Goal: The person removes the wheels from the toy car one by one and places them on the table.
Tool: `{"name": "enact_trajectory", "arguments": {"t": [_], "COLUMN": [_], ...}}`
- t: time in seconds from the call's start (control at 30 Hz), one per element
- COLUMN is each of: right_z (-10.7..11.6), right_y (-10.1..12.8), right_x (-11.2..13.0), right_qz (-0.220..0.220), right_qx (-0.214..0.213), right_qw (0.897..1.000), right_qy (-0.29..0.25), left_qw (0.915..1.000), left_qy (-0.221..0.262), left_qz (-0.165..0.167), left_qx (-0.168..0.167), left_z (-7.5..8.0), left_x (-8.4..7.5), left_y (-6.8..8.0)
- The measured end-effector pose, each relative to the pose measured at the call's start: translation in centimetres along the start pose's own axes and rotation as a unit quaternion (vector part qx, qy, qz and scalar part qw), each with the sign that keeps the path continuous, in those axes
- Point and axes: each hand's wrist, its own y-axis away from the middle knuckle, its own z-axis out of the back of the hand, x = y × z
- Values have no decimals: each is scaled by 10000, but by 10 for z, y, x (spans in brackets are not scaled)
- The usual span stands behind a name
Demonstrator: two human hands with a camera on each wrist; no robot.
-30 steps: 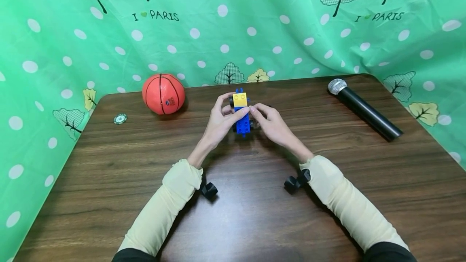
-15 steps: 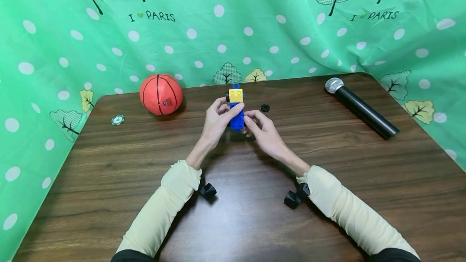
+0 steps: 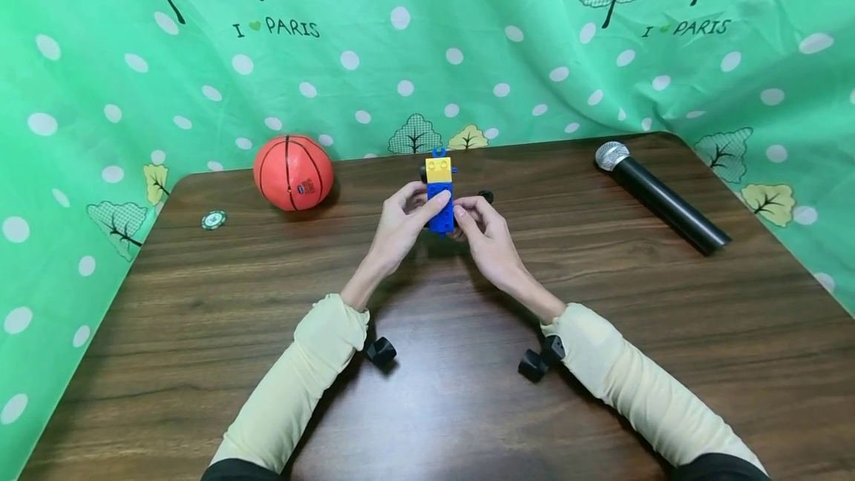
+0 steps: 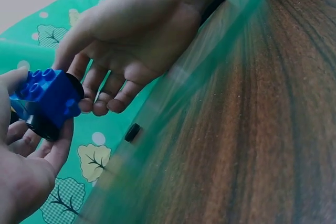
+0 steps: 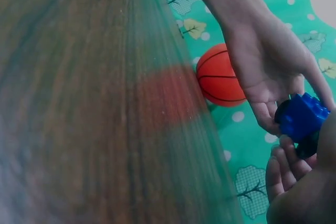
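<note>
A block-built toy car (image 3: 440, 208), blue with a yellow block at its far end, is raised off the table in both hands. My left hand (image 3: 399, 225) grips it from the left, thumb across the blue top. My right hand (image 3: 493, 247) pinches a black wheel (image 4: 75, 84) on the car's right side, at its near end. Another black wheel (image 4: 43, 128) shows on the left side, by the left fingers. At the yellow end, a bare blue axle stub (image 3: 455, 169) points right. A loose black wheel (image 3: 487, 196) lies on the table just beyond my right hand.
A red toy basketball (image 3: 292, 173) stands at the back left of the dark wooden table (image 3: 441, 392). Left of it lies a green-and-white poker chip (image 3: 214, 220). A black microphone (image 3: 661, 197) lies at the back right. Green dotted cloth (image 3: 374, 43) hangs behind.
My right hand has moved from the car's middle down to its near-end wheel, bringing the loose wheel into sight. The car has shifted slightly away, still in my left hand.
</note>
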Motion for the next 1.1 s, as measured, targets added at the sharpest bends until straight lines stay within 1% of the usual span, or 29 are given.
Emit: {"name": "enact_trajectory", "arguments": {"t": [0.2,0.3,0.4,0.47,0.57,0.73,1.0,1.1], "right_z": [-4,-5,-6,-7,-8,-7,-8,-9], "right_y": [0,0,1,1,1,3,6,7], "right_x": [-2,-4,-4,-5,-4,-4,-4,-4], "right_qz": [113,128,139,142,176,313,435,434], "right_qx": [60,66,21,-17,-104,-434,-926,-1017], "right_qw": [9998,9997,9997,9997,9998,9974,9900,9880], "right_qy": [-140,-207,-224,-195,-12,480,975,1076], "left_qw": [9997,9994,9995,9996,9997,9994,9997,9998], "left_qy": [238,338,327,264,195,211,172,140], "left_qz": [22,25,28,49,108,192,117,101], "left_qx": [-76,-35,-2,-45,-129,-174,-148,-124], "left_z": [1,1,1,1,1,-1,-7,-7], "left_x": [0,0,1,2,2,5,2,3], "left_y": [1,1,1,1,0,0,1,0]}}
